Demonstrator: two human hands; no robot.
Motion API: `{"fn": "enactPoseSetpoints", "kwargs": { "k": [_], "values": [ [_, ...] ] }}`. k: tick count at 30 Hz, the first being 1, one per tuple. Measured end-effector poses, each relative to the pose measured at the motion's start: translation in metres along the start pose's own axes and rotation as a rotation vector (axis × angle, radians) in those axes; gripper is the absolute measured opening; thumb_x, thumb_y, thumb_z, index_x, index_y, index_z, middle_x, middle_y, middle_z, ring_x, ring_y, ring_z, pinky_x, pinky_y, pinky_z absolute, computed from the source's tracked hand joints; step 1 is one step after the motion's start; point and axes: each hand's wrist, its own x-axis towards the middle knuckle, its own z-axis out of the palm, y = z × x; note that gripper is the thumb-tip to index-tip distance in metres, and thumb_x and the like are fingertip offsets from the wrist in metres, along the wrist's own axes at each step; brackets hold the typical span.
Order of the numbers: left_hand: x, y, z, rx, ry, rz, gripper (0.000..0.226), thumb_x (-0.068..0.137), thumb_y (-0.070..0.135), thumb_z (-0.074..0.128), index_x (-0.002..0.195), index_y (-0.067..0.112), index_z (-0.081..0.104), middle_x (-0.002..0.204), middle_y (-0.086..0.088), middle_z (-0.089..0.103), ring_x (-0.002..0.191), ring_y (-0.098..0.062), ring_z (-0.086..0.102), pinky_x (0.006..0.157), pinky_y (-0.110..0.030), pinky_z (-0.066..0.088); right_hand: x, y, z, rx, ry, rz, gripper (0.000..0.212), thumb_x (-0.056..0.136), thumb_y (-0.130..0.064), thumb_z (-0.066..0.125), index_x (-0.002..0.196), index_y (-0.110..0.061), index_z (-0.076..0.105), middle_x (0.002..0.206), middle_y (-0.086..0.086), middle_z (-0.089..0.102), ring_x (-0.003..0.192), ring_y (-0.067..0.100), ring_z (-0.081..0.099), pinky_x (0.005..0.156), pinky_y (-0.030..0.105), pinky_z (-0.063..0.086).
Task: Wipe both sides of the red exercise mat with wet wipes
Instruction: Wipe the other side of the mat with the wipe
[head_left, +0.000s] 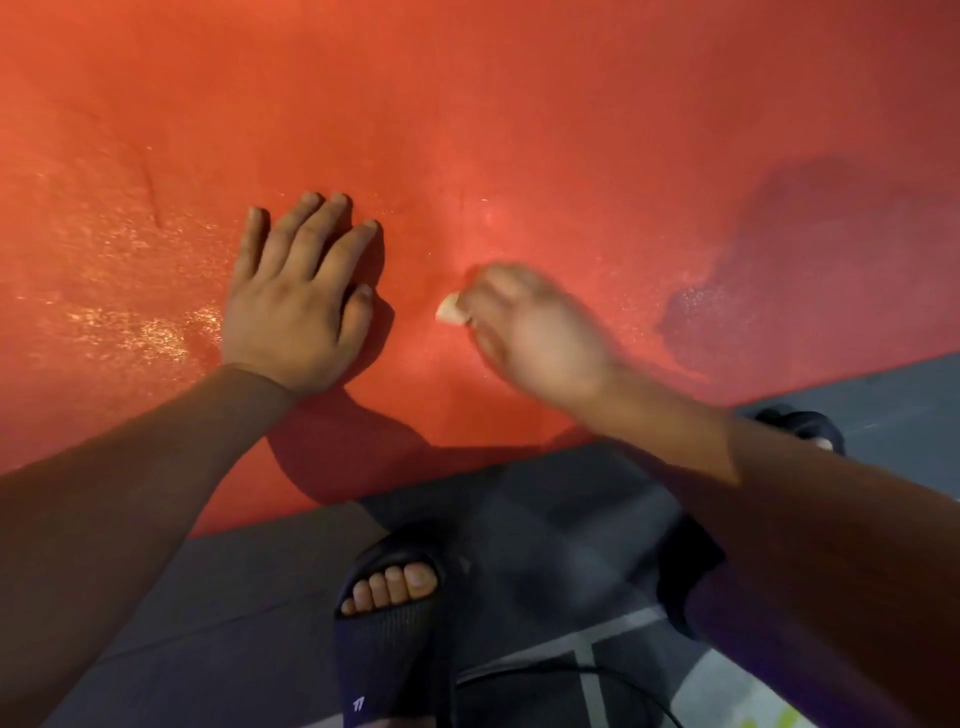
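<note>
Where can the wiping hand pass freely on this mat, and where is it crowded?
Free: the red exercise mat beyond both hands, and the darker patch right of the right hand, which grips a white wipe wad. Crowded: the narrow gap to the flat left hand, and the near edge by the black sandal.

Exercise mat (519, 104): spread over upper frame, on floor (208, 597) | left hand (298, 306): laid flat on mat, centre left | right hand (530, 327): over mat, just right of it | wipe (451, 310): held at right hand's fingertips, between both hands | sandalled foot (387, 623): on floor, lower centre, below mat edge
</note>
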Motion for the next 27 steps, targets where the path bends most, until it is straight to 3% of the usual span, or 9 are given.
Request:
{"fn": "enactPoseSetpoints", "kwargs": {
  "k": [4,6,9,11,13,16,18,25,27],
  "values": [
    [0.000,-0.003,-0.001,-0.008,0.005,-0.009,0.056,0.098,0.035,0.047,0.152,0.019,0.046,0.162,-0.007,0.037,0.153,-0.029,0.027,0.123,-0.059,0.015,0.041,0.025,-0.013,0.002,0.220,0.357,0.024,0.082,-0.003,0.054,0.101,-0.007,0.069,0.099,0.015,0.062,0.087,0.039,0.061,0.079,0.042,0.051],
    [0.000,-0.003,-0.001,-0.008,0.008,-0.003,0.056,0.097,0.034,0.048,0.151,0.019,0.047,0.162,-0.007,0.038,0.153,-0.029,0.028,0.123,-0.058,0.016,0.029,0.008,-0.007,0.051,0.142,0.206,0.023,0.086,-0.002,0.055,0.105,-0.003,0.069,0.099,0.017,0.062,0.087,0.038,0.060,0.079,0.043,0.051],
    [0.001,-0.003,-0.001,-0.002,0.017,0.009,0.055,0.097,0.033,0.049,0.150,0.018,0.049,0.161,-0.007,0.039,0.152,-0.029,0.030,0.122,-0.059,0.018,0.002,-0.004,-0.008,0.120,-0.164,-0.142,0.022,0.097,-0.009,0.052,0.112,-0.001,0.066,0.105,0.015,0.061,0.096,0.034,0.057,0.084,0.047,0.051],
    [0.001,-0.005,-0.001,0.009,0.024,0.004,0.056,0.096,0.033,0.049,0.150,0.018,0.049,0.160,-0.008,0.040,0.152,-0.029,0.031,0.121,-0.060,0.020,0.018,0.018,-0.017,0.081,-0.192,-0.243,0.025,0.099,-0.013,0.050,0.118,-0.005,0.063,0.107,0.012,0.061,0.098,0.031,0.057,0.087,0.045,0.051],
    [0.002,-0.005,-0.001,0.008,0.027,0.006,0.056,0.096,0.033,0.049,0.150,0.018,0.050,0.160,-0.008,0.040,0.151,-0.030,0.031,0.122,-0.059,0.020,0.049,0.045,-0.021,0.022,-0.061,-0.126,0.031,0.093,-0.010,0.052,0.123,-0.006,0.061,0.110,0.015,0.063,0.100,0.035,0.060,0.089,0.047,0.051],
    [0.002,-0.004,0.000,-0.002,0.024,0.006,0.056,0.095,0.032,0.050,0.149,0.017,0.051,0.160,-0.009,0.041,0.151,-0.031,0.032,0.122,-0.059,0.019,0.091,0.080,-0.031,-0.030,0.162,0.237,0.028,0.088,-0.013,0.047,0.108,-0.006,0.066,0.104,0.019,0.062,0.095,0.042,0.061,0.081,0.049,0.051],
    [0.002,-0.004,-0.001,0.001,0.021,0.004,0.056,0.095,0.031,0.050,0.149,0.017,0.051,0.160,-0.009,0.041,0.151,-0.030,0.032,0.122,-0.059,0.019,0.093,0.076,-0.026,-0.020,0.190,0.292,0.029,0.086,-0.011,0.045,0.103,-0.007,0.068,0.100,0.019,0.061,0.089,0.042,0.061,0.078,0.050,0.052],
    [0.003,-0.005,-0.002,0.011,0.024,0.008,0.056,0.093,0.031,0.050,0.147,0.016,0.053,0.159,-0.009,0.042,0.151,-0.030,0.033,0.122,-0.059,0.020,0.034,0.040,-0.025,0.025,-0.119,-0.233,0.025,0.090,-0.004,0.059,0.113,-0.008,0.068,0.099,0.012,0.059,0.091,0.032,0.059,0.081,0.042,0.052],
    [0.004,-0.005,-0.001,0.016,0.018,0.007,0.056,0.093,0.031,0.050,0.147,0.016,0.053,0.159,-0.010,0.042,0.151,-0.031,0.032,0.122,-0.059,0.019,0.059,0.059,-0.029,-0.026,-0.082,-0.222,0.025,0.088,-0.004,0.056,0.108,-0.011,0.069,0.099,0.013,0.059,0.092,0.035,0.058,0.081,0.042,0.052]
  ]
}}
